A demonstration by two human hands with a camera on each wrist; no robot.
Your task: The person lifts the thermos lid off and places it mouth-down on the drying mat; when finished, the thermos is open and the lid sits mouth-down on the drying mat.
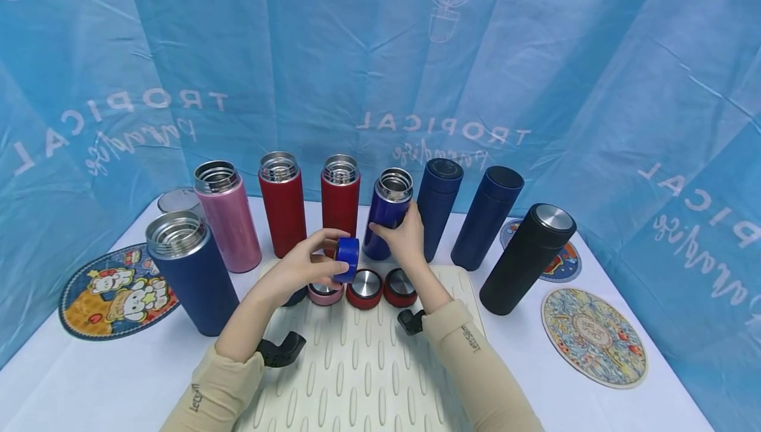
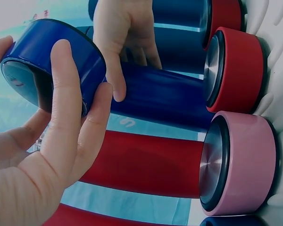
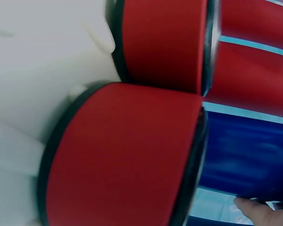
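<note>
There, mirrored, "TROPICAL Paradise" is spread across the curtain (image 1: 333, 29); in front, "LetsSlim" is read, right sleeve (image 1: 487, 372); "Lets", left sleeve (image 1: 222, 379).

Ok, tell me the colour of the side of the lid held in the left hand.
The lid has a glossy blue side; left wrist view.

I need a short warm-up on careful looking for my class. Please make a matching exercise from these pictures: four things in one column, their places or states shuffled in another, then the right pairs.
Column one
1. Bright blue lid
2. Bright blue bottle
3. Black bottle
4. Pink lid

Column two
A. Resting on the pale mat
B. Held in the left hand
C. Closed by a silver-topped lid
D. Open-topped, gripped by the right hand

Right pairs
1-B, 2-D, 3-C, 4-A
</note>
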